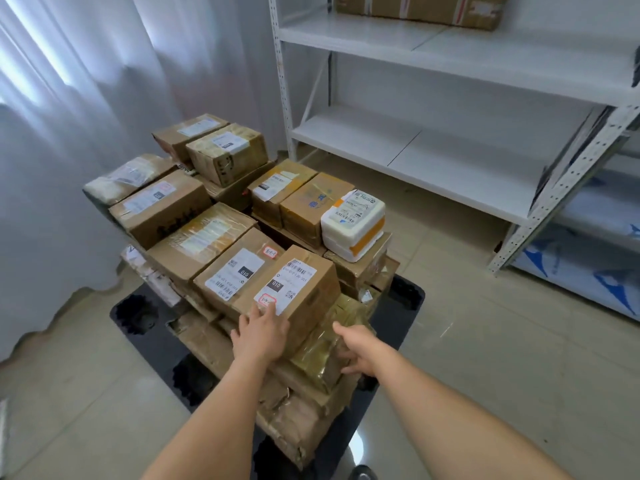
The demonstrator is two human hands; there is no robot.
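A stack of taped cardboard parcels sits on a black pallet (145, 327) on the floor. The nearest top parcel (304, 289) is a brown box with a white shipping label and a red-edged sticker. My left hand (261, 336) lies flat against that box's near corner, fingers straight, fingertips by the sticker. My right hand (360, 348) reaches in at the box's lower right, above a tape-wrapped parcel (322, 355); its fingers are loosely spread and hold nothing.
A white foam box (353, 223) sits on the pile's right side. White metal shelving (415, 143) stands behind and to the right, with a cardboard box (419, 8) on an upper shelf. Curtains (69, 116) hang on the left. Tiled floor lies to the right.
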